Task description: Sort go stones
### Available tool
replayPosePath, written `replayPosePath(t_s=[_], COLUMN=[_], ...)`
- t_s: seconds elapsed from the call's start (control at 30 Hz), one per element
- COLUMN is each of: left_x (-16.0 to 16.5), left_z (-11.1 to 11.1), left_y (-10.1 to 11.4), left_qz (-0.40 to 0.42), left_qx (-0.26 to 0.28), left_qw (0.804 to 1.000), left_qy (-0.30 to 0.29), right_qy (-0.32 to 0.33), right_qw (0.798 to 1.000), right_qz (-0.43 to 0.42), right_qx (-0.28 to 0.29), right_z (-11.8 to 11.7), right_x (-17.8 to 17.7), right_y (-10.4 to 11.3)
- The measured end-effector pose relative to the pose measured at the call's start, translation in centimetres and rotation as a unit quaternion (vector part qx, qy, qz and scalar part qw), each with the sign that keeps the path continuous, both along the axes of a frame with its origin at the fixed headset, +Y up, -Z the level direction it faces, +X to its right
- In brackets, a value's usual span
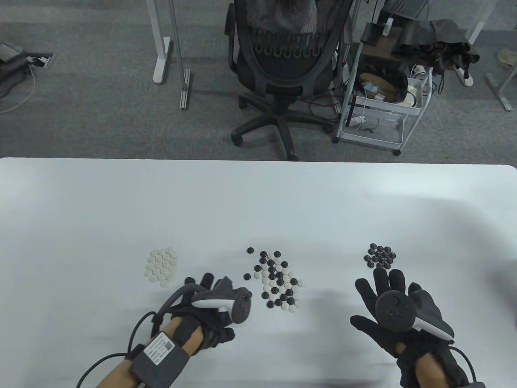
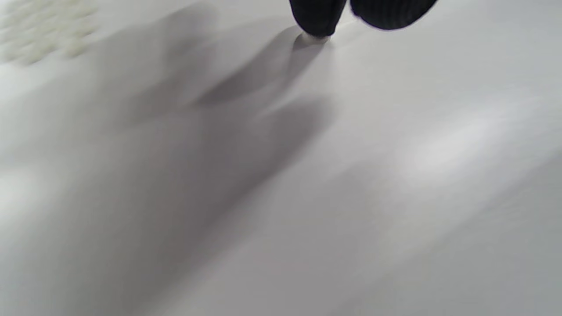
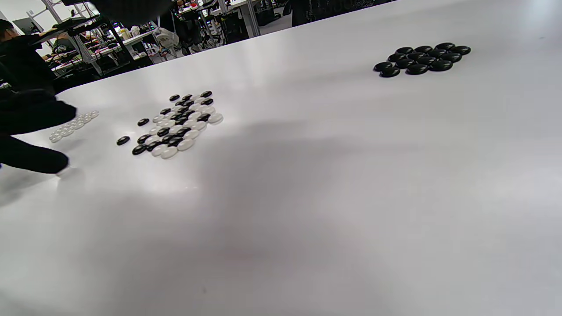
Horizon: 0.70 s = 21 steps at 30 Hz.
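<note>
A pile of white stones (image 1: 161,266) lies at the left, a mixed pile of black and white stones (image 1: 278,283) in the middle, and a pile of black stones (image 1: 380,255) at the right. My left hand (image 1: 204,289) is down on the table between the white pile and the mixed pile. In the left wrist view its fingertips (image 2: 316,19) hold a single white stone (image 2: 314,38) against the table. My right hand (image 1: 387,285) hovers just short of the black pile, fingers spread and empty. The right wrist view shows the mixed pile (image 3: 175,125) and the black pile (image 3: 421,57).
The white table (image 1: 258,202) is bare beyond the piles up to its far edge. An office chair (image 1: 278,60) and a wire cart (image 1: 379,101) stand on the floor behind it.
</note>
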State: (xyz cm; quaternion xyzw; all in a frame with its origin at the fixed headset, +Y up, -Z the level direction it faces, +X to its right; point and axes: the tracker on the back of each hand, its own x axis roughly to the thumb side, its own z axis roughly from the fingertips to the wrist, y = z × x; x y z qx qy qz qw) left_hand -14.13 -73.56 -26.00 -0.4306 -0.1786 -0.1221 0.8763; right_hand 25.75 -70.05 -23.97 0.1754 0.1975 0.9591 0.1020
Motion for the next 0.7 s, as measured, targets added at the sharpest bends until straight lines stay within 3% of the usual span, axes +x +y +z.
replayPosePath(t_s=[0.2, 0.3, 0.7], left_x=[-11.4, -14.1, -15.0], left_z=[-0.9, -1.5, -3.8], left_y=[0.0, -0.5, -1.2], left_qz=[0.001, 0.032, 0.053], left_qx=[-0.001, 0.000, 0.015], left_qw=[0.983, 0.971, 0.962], left_qy=[0.184, 0.239, 0.267], right_qy=[0.000, -0.002, -0.009], right_qw=[1.000, 1.000, 1.000], right_qz=[0.006, 0.008, 0.009], right_qx=[-0.006, -0.008, -0.011], right_z=[-0.1, -0.1, -0.2], right_x=[-0.2, -0.2, -0.1], right_y=[-0.3, -0.3, -0.2])
